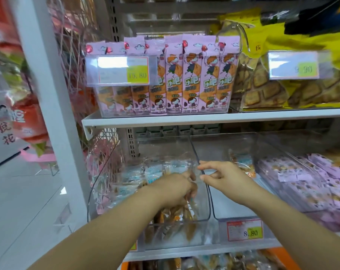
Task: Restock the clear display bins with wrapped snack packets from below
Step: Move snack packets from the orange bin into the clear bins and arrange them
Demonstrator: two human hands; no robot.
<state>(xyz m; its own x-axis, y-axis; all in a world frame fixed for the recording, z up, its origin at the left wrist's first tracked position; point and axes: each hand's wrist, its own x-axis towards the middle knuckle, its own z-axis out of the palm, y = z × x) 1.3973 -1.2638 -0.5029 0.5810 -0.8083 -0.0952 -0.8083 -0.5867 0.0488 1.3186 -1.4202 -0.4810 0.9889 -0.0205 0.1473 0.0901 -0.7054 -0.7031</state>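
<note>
Two clear display bins stand side by side on the lower shelf. The left bin (99,191) holds several clear-wrapped snack packets (138,178) with blue labels and brown snacks. My left hand (177,188) reaches down into this bin, fingers curled among the packets at its right wall. My right hand (219,177) is at the dividing rim between the bins, thumb and forefinger pinching the rim's edge. The middle bin (235,216) holds only a few packets (241,162) at the back.
A third clear bin (301,184) of purple-wrapped packets sits to the right. Above, a shelf (184,118) carries a bin of pink stick packs (192,75) and yellow bags (282,84). A white upright post (54,114) stands left. More packets (204,264) lie below.
</note>
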